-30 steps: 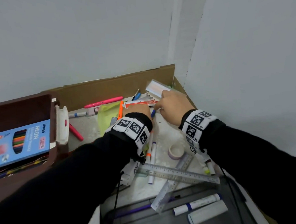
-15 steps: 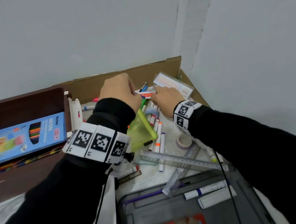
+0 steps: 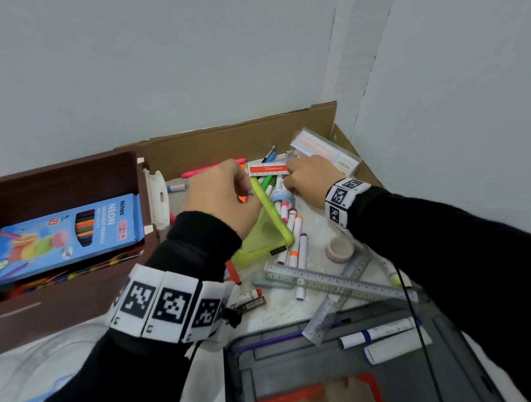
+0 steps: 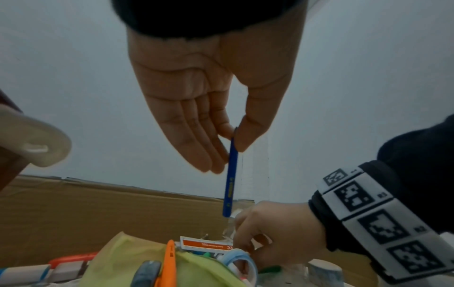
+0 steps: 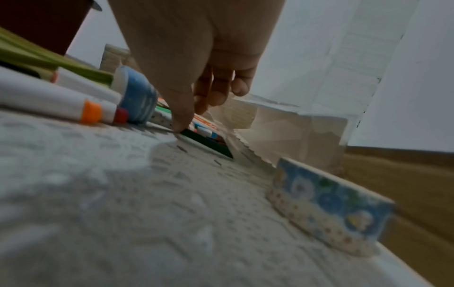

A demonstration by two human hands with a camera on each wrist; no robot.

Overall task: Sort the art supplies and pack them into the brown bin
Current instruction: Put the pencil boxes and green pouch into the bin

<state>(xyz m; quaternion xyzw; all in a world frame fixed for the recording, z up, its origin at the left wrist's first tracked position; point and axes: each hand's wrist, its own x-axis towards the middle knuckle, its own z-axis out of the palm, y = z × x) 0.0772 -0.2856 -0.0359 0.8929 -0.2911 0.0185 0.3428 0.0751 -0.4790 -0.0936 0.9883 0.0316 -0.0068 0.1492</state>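
The brown bin [image 3: 70, 175] stands at the left with a blue box of neon pencils [image 3: 67, 234] inside. My left hand [image 3: 223, 197] hovers above a lime green pouch [image 3: 266, 228]. It pinches a thin blue pencil [image 4: 229, 184] between thumb and fingers [image 4: 213, 155], and the pencil hangs down. My right hand [image 3: 309, 179] reaches into a pile of markers [image 3: 294, 230] at the end of a small orange-and-white ruler [image 3: 268, 169]. Its thumb [image 5: 181, 120] touches the table beside a dark green pencil [image 5: 209, 144]. Whether it grips anything is unclear.
Cardboard walls [image 3: 238, 140] close off the back and right. A clear plastic box [image 3: 323, 152] lies in the corner. Tape rolls [image 3: 340, 249], crossed metal rulers [image 3: 340, 283] and a pink highlighter [image 3: 200, 172] lie on the white table. A grey tray [image 3: 298, 354] with markers sits in front.
My left hand has lifted off the pile and come back towards me with the blue pencil. The right hand has stayed at the small ruler's end. The view has swung left.
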